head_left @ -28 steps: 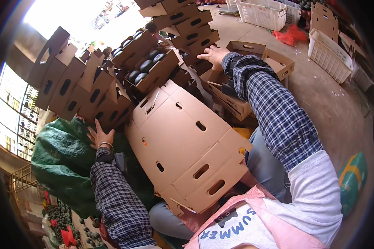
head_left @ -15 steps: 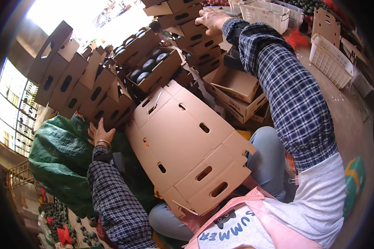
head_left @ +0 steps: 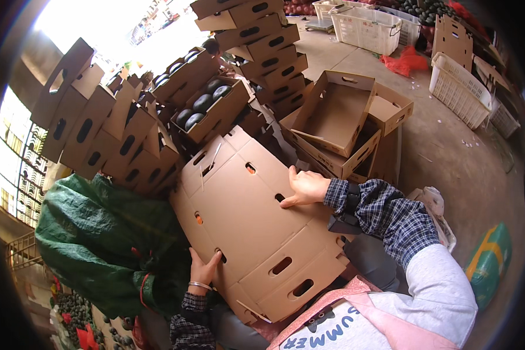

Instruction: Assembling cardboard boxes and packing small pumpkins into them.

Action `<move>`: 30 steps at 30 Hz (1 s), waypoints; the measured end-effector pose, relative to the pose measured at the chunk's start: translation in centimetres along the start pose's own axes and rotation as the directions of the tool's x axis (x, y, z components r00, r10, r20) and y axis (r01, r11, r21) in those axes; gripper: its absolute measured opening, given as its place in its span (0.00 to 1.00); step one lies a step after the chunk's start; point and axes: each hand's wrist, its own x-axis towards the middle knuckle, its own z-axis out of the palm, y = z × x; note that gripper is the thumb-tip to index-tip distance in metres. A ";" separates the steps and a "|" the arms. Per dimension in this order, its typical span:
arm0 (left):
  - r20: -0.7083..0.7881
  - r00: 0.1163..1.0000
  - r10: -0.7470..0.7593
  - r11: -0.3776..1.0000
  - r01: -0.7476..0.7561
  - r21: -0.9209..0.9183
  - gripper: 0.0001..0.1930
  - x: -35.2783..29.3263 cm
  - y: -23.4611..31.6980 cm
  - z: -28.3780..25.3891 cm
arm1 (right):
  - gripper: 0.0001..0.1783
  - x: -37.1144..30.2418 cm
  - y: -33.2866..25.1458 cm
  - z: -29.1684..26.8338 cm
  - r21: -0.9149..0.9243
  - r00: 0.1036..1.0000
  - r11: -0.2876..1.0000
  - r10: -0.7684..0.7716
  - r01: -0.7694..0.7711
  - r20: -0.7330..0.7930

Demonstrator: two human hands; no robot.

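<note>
fingers (head_left: 291,175), right hand (head_left: 307,188): laid flat and close together on the upper face of the flat carton blank (head_left: 256,227), thumb apart toward the person, palm pressing down; nothing pinched. likely a steadying hold, keeping the sheet from sliding.

fingers (head_left: 207,259), left hand (head_left: 202,271): slightly spread, tips against the lower left edge of the same blank, near an oval hand-hole; a metal bangle (head_left: 199,285) at the wrist. the hand braces the edge from the opposite side; whether any finger curls under the edge cannot be told.

flat carton blank: brown corrugated card, unfolded, pierced with small round vents and oval slots, lying tilted across the person's lap, between the two hands, its far end touching the stacks beyond.

sleeves: dark plaid on both forearms; pink apron (head_left: 356,315) at the lower edge.

green netting sack (head_left: 93,245): bulky, just left of the blank, near the left hand.

filled carton (head_left: 207,111): open-topped, holding dark green round fruit, set above the blank atop other stock.

flat blanks (head_left: 99,134): many, leaned on edge in a fan at upper left.

empty erected cartons (head_left: 338,116): nested, right of centre, on the concrete floor (head_left: 449,157).

white plastic crates (head_left: 461,87): farther right, well apart.
</note>
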 end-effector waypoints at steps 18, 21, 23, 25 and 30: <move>-0.004 0.995 -0.098 0.915 0.088 -0.395 0.45 -2.1 3.4 -2.7 | 0.65 -4.7 -5.8 -5.6 0.084 0.665 0.734 -0.652 0.674 0.363; -0.055 0.987 0.153 0.946 -0.162 -0.282 0.52 -2.3 5.6 -3.3 | 0.41 -4.7 -3.8 -3.6 0.050 0.634 0.680 -0.706 0.732 0.316; -0.056 0.997 0.054 0.822 -0.076 -0.564 0.52 -2.2 7.6 -4.4 | 0.36 -4.5 -2.5 -3.4 0.104 0.666 0.688 -0.724 0.719 0.180; -0.129 0.991 0.046 0.709 -0.124 -0.695 0.46 -1.5 6.7 -6.0 | 0.25 -4.4 -1.3 -4.8 0.249 0.635 0.597 -0.763 0.763 -0.119; -0.010 0.981 0.195 0.138 -0.038 -0.990 0.29 -1.0 5.1 -8.0 | 0.09 -5.1 -1.1 -6.0 0.820 0.818 -0.208 -0.118 0.534 -0.563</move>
